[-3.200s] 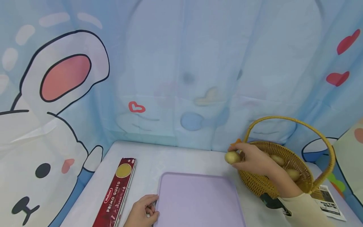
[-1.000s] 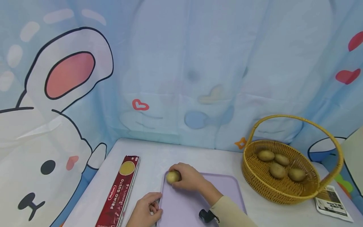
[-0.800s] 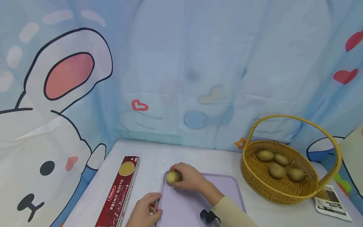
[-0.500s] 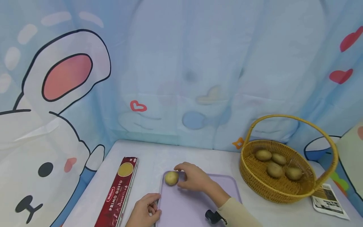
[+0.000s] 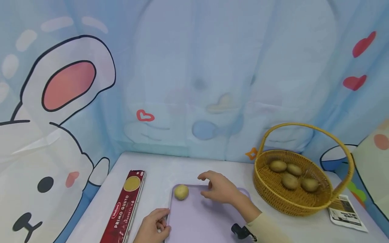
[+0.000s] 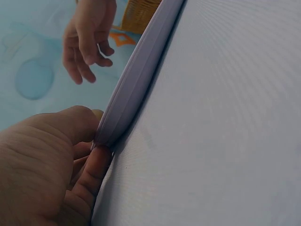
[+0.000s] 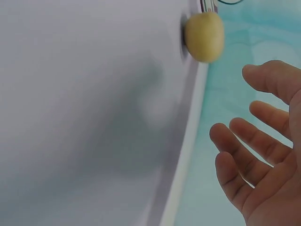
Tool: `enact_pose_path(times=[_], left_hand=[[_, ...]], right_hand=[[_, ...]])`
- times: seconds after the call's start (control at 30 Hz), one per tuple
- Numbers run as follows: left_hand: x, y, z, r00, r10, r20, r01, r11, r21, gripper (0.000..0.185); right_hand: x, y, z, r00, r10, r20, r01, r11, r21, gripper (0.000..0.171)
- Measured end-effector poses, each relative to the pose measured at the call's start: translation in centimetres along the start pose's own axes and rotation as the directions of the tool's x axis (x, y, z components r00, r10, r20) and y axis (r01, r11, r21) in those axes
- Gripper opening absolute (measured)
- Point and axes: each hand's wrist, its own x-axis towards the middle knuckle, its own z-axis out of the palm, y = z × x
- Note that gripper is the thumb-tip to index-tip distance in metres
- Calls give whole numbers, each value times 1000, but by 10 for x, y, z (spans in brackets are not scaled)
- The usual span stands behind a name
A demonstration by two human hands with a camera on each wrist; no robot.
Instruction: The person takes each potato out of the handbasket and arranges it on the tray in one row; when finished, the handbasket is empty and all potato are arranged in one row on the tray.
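A round yellowish potato (image 5: 181,192) sits in the far left corner of a light purple tray (image 5: 194,216); it shows also in the right wrist view, a potato (image 7: 204,37) against the tray's rim. My left hand (image 5: 153,225) pinches the tray's left edge between thumb and fingers, as the left wrist view shows the hand (image 6: 56,160) at the rim. Above the far part of the tray hovers my right hand (image 5: 221,187), holding nothing, its fingers spread and loosely bent. A gap separates it from the potato.
A wicker basket (image 5: 285,204) with a tall handle stands at the right, several potatoes (image 5: 290,181) inside. Beside it lies a white printed packet (image 5: 346,212). A red spaghetti pack (image 5: 123,206) lies left of the tray. A printed blue curtain (image 5: 188,67) closes the back.
My right hand carried the potato from the basket to the tray's far left corner, let go, and drew back to the right. My left hand stays on the tray's edge.
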Motion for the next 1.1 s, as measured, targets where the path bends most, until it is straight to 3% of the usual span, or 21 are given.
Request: enact_pose_path(times=[0.23,0.53,0.87,1.1], left_hand=[[-1,0,0,1000,-24,18,24,1000,-11,48],[1,0,1,1000,10,-5,-10,1000,-2,47],[4,2,4,1000,0,7,0,1000,-11,48],[-3,3,-2,1000,-7,19,7,1000,16,48]], right_hand=[[-11,8,-20,999,12,-36,-13,1000,-14,47],[-23,23,-51,994,8,-106,-16,997,-76,45],[-43,38,-90,984,89,-153,-99,993,-65,44],[-56,57,-113,971,161,-175,-166,986,-14,43]])
